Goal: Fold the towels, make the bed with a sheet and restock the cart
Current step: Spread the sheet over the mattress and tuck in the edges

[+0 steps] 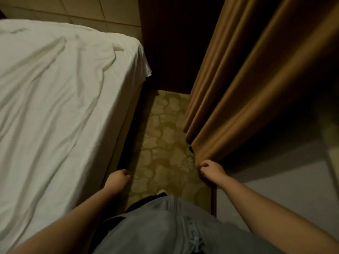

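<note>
We see a dim, yellow-tinted room. The sheet [55, 88] left of the left hand [119, 177] catches most light. The curtain [256, 70] beyond the right hand [211, 170] fades into deep shadow. Far right of that hand, the edge blurs and bends.

One bed [55, 92], one curtain [256, 79], two hands [118, 177] [211, 169]

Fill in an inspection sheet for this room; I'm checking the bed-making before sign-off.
Surface: bed on the left, covered.
Job's things: white sheet spread over the mattress, wrinkled, far corner hanging loose; towels and cart, nothing seen.
Clutter: nothing seen.
Hands: left hand beside the bed's edge, fingers curled; right hand at the lower hem of the brown curtain, fingers curled; whether either holds anything is unclear.
Cables: nothing seen.
Surroundings: patterned carpet between bed and curtain; dim light.
</note>
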Demonstrator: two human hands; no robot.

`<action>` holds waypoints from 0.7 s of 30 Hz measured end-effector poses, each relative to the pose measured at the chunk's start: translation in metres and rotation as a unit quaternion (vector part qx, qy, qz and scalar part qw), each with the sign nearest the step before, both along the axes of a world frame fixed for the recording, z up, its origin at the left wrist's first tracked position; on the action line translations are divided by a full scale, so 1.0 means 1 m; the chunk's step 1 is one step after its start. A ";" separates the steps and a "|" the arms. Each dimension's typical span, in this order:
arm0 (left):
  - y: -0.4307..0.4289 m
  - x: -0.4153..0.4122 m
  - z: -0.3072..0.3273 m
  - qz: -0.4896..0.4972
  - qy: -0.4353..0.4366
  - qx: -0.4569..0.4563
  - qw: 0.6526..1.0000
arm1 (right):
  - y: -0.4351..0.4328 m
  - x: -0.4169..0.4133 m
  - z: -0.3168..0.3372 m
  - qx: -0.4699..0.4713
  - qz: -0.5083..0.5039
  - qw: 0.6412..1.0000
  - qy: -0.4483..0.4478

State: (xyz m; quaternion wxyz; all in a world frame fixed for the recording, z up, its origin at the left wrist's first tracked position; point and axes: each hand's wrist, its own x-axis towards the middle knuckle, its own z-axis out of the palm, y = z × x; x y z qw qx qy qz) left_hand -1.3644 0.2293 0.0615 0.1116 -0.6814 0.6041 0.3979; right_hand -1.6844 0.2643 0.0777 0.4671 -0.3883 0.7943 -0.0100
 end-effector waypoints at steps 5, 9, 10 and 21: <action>-0.143 -0.086 0.041 -0.012 0.042 -0.051 0.998 | -0.092 -0.057 -0.016 0.025 -0.055 0.998 0.005; -0.235 -0.133 0.032 0.037 0.070 -0.062 0.995 | -0.193 -0.076 -0.045 0.023 -0.023 0.999 -0.017; -0.255 -0.139 0.027 0.061 0.074 -0.060 0.994 | -0.225 -0.080 -0.050 0.016 -0.004 1.000 -0.011; -0.377 -0.074 -0.015 0.374 0.019 -0.008 0.927 | -0.597 0.010 0.006 -0.096 0.275 0.956 -0.045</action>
